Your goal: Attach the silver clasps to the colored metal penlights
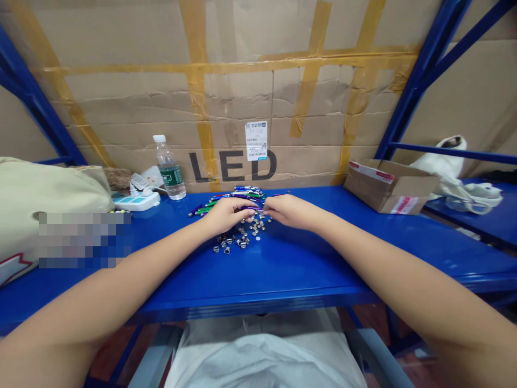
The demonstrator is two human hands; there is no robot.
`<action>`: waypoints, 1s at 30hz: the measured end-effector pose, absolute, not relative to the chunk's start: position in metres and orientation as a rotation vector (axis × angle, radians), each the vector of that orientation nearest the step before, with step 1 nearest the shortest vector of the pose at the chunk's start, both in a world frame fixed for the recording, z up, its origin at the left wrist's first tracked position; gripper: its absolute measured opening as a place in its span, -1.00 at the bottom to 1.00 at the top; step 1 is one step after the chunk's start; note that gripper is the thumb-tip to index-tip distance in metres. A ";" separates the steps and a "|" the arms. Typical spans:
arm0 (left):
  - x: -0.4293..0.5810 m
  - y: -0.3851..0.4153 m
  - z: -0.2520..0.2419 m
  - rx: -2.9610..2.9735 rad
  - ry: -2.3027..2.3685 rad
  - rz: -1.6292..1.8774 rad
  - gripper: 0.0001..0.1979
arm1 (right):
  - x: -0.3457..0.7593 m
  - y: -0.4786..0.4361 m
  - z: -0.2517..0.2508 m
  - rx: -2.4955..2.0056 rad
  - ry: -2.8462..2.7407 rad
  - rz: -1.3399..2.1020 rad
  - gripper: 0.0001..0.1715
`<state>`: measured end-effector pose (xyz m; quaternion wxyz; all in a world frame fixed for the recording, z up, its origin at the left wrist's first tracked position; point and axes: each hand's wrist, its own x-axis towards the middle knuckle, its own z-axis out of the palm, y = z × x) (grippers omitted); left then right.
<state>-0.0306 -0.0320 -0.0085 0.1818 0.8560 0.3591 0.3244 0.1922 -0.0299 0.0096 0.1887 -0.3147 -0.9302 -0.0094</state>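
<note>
Purple pen [254, 208] in left fingers [244, 202], end at right fingers [272, 204]

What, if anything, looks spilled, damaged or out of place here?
Small silvery metal parts lie scattered loose on the blue tabletop, so they look somewhat spilled, though possibly just laid out. Behind, the large brown cardboard panel has creases and crisscrossing yellow tape, suggesting wear.

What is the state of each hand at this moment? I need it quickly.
Left hand: closed, holding a slim, glossy purple pen.
Right hand: closed at the pen's end; what it grips, if anything, cannot be told.
</note>
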 end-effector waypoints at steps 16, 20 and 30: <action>-0.040 -0.040 0.001 3.564 0.348 1.356 -0.77 | 0.200 -0.018 -0.001 -0.559 -1.915 1.880 -0.63; -0.046 -0.046 0.011 3.742 0.215 1.121 -0.70 | 0.199 -0.016 -0.008 -0.481 -1.877 2.029 -0.62; -0.036 -0.026 -0.001 2.664 1.017 0.990 -0.73 | 0.192 -0.026 0.017 -0.915 -2.456 0.372 -0.78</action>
